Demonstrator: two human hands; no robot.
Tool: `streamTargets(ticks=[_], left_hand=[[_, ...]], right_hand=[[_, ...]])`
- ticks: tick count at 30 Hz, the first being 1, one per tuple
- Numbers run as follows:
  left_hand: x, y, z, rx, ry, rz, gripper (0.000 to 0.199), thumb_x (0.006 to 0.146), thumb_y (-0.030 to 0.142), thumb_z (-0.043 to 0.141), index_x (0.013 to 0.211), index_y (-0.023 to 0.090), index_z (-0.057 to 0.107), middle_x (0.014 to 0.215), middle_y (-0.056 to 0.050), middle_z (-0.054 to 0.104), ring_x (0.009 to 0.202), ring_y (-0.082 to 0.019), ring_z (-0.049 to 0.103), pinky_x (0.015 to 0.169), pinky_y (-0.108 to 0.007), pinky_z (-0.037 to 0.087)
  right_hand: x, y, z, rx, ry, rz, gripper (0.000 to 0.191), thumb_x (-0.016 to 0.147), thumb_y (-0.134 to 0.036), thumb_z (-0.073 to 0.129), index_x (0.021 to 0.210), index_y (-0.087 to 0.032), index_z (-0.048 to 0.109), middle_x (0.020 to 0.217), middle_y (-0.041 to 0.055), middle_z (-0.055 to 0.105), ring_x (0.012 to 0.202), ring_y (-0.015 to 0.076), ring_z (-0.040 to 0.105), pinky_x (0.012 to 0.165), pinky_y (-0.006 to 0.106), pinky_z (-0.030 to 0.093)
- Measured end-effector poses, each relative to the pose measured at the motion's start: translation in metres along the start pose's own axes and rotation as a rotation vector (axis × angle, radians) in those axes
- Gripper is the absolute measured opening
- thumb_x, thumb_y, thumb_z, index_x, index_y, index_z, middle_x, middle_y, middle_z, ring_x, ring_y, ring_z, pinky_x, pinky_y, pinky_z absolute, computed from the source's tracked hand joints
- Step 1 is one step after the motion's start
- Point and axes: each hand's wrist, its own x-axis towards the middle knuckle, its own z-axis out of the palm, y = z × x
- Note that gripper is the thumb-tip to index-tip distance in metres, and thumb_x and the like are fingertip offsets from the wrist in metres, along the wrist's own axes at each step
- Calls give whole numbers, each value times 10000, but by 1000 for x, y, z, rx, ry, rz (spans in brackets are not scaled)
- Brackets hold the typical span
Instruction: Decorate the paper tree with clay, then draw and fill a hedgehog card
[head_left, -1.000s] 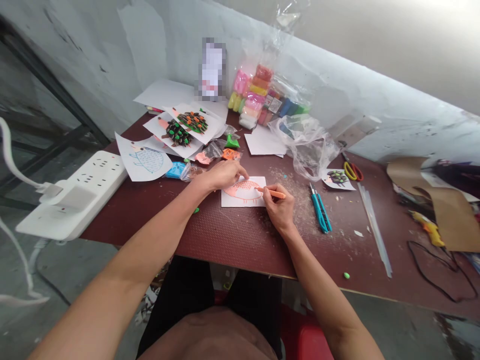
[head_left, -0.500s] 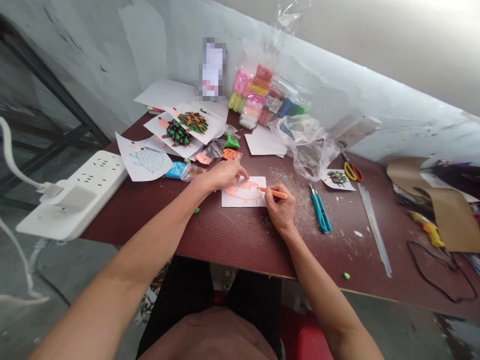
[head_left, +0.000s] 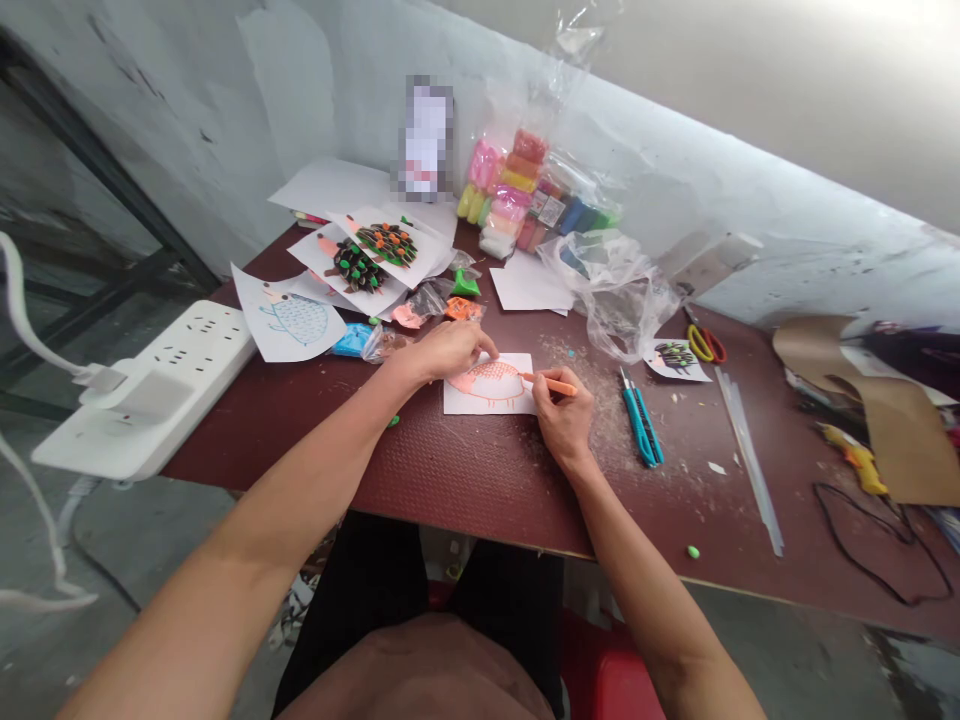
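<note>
A white paper card (head_left: 469, 402) lies on the dark red table in front of me. On it is an orange hedgehog drawing (head_left: 499, 380) with a filled-in face at the left, short marks over the body and small legs below. My right hand (head_left: 564, 420) is closed around an orange marker pen (head_left: 556, 385), its tip at the right side of the drawn body. Over the card's upper left corner rests my left hand (head_left: 452, 350), fingers stretched out and pressing on the paper; it grips nothing.
Left of the card are clay packets (head_left: 351, 341), a blue hedgehog drawing (head_left: 294, 318) and decorated cards (head_left: 360, 268). A teal utility knife (head_left: 642, 420), scissors (head_left: 706, 344), glue sticks (head_left: 750, 460) and a yellow glue gun (head_left: 862, 462) lie right. A power strip (head_left: 150, 385) sits at the left edge.
My right hand and the marker pen have shifted very slightly, the tip now a little higher and to the right on the drawing. My left hand stays in place.
</note>
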Motion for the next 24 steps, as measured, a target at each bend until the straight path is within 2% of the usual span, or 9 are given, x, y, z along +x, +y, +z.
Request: streamTargets(ticks=[14, 24], left_hand=[[0, -1, 1, 8, 0, 18, 474, 841, 88, 495, 1182, 223, 794, 1052, -100, 780, 914, -211, 673, 834, -313, 468], [0, -1, 1, 18, 10, 21, 436, 873, 103, 506, 1179, 226, 791, 1060, -84, 785, 932, -201, 677, 834, -287, 485]], right_hand=[[-1, -2, 0, -45, 20, -17, 227, 837, -355, 562, 661, -211, 568, 578, -22, 571, 502, 110, 451, 510, 240, 360], [-2, -2, 1, 55, -117, -61, 234, 890, -371, 596, 803, -183, 706, 666, 11, 657, 537, 115, 507, 536, 249, 391]])
